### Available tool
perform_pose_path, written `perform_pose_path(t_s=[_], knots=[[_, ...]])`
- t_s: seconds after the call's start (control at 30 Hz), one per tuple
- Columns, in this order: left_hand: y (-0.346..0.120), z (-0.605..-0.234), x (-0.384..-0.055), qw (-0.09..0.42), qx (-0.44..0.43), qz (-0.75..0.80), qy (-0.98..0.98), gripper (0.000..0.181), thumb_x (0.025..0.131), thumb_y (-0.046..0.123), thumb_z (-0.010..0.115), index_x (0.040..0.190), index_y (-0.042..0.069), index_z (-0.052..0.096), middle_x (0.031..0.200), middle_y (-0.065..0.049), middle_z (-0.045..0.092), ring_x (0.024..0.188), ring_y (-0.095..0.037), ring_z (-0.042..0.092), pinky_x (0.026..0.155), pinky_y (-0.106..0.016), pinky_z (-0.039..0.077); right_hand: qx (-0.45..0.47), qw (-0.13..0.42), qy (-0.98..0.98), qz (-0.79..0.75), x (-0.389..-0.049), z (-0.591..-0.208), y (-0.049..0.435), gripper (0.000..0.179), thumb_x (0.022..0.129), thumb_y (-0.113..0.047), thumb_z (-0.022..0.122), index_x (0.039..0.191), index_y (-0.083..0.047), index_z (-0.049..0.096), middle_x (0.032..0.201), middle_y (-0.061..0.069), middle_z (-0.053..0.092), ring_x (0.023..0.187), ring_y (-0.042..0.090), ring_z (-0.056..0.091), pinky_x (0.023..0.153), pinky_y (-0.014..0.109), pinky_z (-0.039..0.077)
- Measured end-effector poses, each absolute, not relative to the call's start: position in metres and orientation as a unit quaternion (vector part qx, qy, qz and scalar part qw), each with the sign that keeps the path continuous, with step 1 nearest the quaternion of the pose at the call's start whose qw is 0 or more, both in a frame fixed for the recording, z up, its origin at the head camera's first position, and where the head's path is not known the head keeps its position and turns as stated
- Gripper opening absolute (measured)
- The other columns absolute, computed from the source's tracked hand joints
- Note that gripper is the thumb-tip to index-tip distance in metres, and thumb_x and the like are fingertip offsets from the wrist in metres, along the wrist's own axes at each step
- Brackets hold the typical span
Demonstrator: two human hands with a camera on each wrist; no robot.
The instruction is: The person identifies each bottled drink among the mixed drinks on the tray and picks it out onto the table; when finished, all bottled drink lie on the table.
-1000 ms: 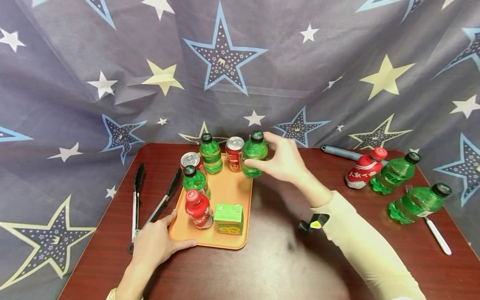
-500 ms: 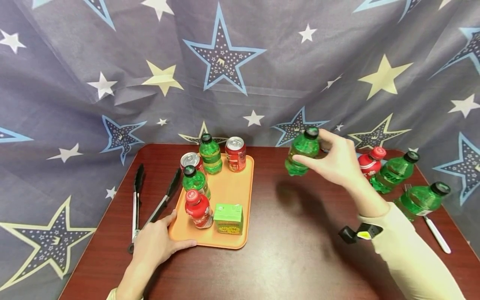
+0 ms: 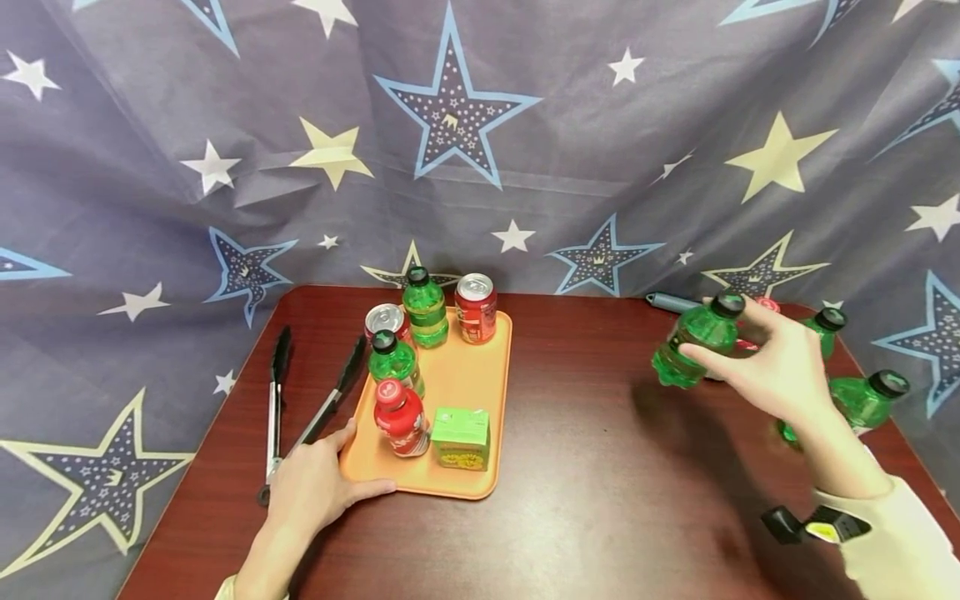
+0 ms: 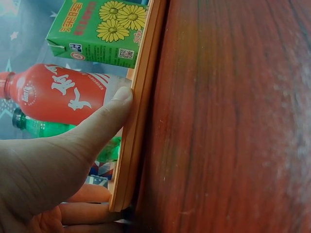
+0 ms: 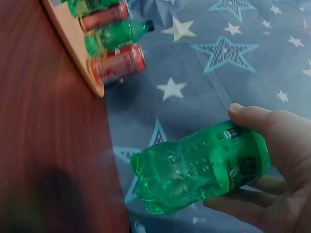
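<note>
My right hand (image 3: pixel 780 367) grips a green soda bottle (image 3: pixel 699 340) with a black cap, raised over the right part of the table and tilted, its base toward the left. In the right wrist view, thumb and fingers lie on opposite sides of the green bottle (image 5: pixel 194 167). At the orange tray (image 3: pixel 457 371), my left hand (image 3: pixel 311 487) holds the near left corner, thumb on the front rim (image 4: pixel 141 92) and fingers at the left side. On the tray stand a red bottle (image 3: pixel 402 425), a green drink carton (image 3: pixel 461 442), two green bottles (image 3: pixel 426 315) and two red cans (image 3: pixel 476 312).
Black-tipped tongs (image 3: pixel 273 417) lie spread left of the tray. Beyond my right hand are another green bottle (image 3: pixel 862 400), a further green bottle (image 3: pixel 825 329) and a mostly hidden red bottle (image 3: pixel 767 305). A blue-grey handle (image 3: pixel 671 302) lies near the star-patterned curtain (image 3: pixel 570 150).
My right hand has carried the green bottle away from the tray's far right corner, rightward across the table, and tilted it. My left hand has stayed at the tray.
</note>
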State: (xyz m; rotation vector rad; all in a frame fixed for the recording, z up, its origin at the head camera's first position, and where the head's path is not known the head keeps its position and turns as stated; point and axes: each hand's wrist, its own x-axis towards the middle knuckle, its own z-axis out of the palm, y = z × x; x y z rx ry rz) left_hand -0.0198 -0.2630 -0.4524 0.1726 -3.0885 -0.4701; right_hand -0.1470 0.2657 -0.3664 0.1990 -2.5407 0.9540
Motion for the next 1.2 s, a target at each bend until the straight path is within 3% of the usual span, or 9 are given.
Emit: perform_pose_path(t_s=[0.23, 0.47, 0.6, 0.87, 1.07, 1.2], knots=[[-0.262, -0.452, -0.021, 0.001, 0.055, -0.151, -0.987, 0.123, 0.054, 0.083, 0.089, 0.144, 0.003, 0.066, 0.12, -0.032, 0.074, 0.096, -0.049, 0.073, 0.07, -0.058, 0.057, 0.019, 0.193, -0.931, 0.31, -0.131, -0.374, 0.296, 0.054, 0.068, -0.037, 0.102, 0.115, -0.026, 0.079, 0.076, -0.054, 0.054, 0.073, -0.034, 0.052, 0.072, 0.018, 0.04], [-0.261, -0.451, -0.02, 0.004, 0.048, -0.155, -0.987, 0.121, 0.055, 0.081, 0.09, 0.143, 0.002, 0.066, 0.119, -0.031, 0.075, 0.096, -0.049, 0.074, 0.074, -0.06, 0.058, -0.006, 0.188, -0.934, 0.303, -0.122, -0.381, 0.314, 0.047, 0.07, -0.033, 0.101, 0.106, -0.019, 0.075, 0.07, -0.052, 0.055, 0.07, -0.035, 0.05, 0.067, 0.018, 0.039], [-0.26, -0.45, -0.02, 0.006, 0.05, -0.154, -0.987, 0.12, 0.055, 0.08, 0.091, 0.143, 0.002, 0.066, 0.12, -0.032, 0.074, 0.096, -0.049, 0.073, 0.073, -0.06, 0.057, -0.004, 0.185, -0.939, 0.289, -0.119, -0.386, 0.322, 0.047, 0.072, -0.033, 0.099, 0.107, -0.017, 0.073, 0.062, -0.04, 0.063, 0.066, -0.034, 0.049, 0.065, 0.023, 0.037], [-0.26, -0.448, -0.019, 0.0, 0.054, -0.154, -0.987, 0.119, 0.056, 0.079, 0.091, 0.144, 0.002, 0.066, 0.123, -0.031, 0.074, 0.098, -0.049, 0.073, 0.072, -0.059, 0.057, -0.01, 0.178, -0.95, 0.258, -0.116, -0.394, 0.334, 0.053, 0.076, -0.035, 0.096, 0.117, -0.012, 0.072, 0.072, 0.009, 0.078, 0.063, -0.031, 0.045, 0.064, 0.027, 0.035], [-0.261, -0.449, -0.018, 0.007, 0.05, -0.154, -0.987, 0.118, 0.056, 0.078, 0.091, 0.143, 0.002, 0.066, 0.122, -0.03, 0.074, 0.098, -0.048, 0.074, 0.074, -0.06, 0.058, -0.023, 0.174, -0.956, 0.235, -0.115, -0.399, 0.339, 0.055, 0.077, -0.038, 0.093, 0.118, -0.009, 0.069, 0.083, 0.019, 0.078, 0.065, -0.018, 0.043, 0.059, 0.032, 0.036], [-0.261, -0.449, -0.018, 0.012, 0.049, -0.151, -0.987, 0.116, 0.057, 0.077, 0.092, 0.142, 0.002, 0.067, 0.122, -0.03, 0.075, 0.098, -0.048, 0.074, 0.074, -0.06, 0.058, -0.017, 0.176, -0.956, 0.236, -0.115, -0.402, 0.34, 0.057, 0.077, -0.033, 0.093, 0.121, -0.007, 0.068, 0.084, 0.022, 0.078, 0.064, 0.001, 0.055, 0.058, 0.034, 0.036]])
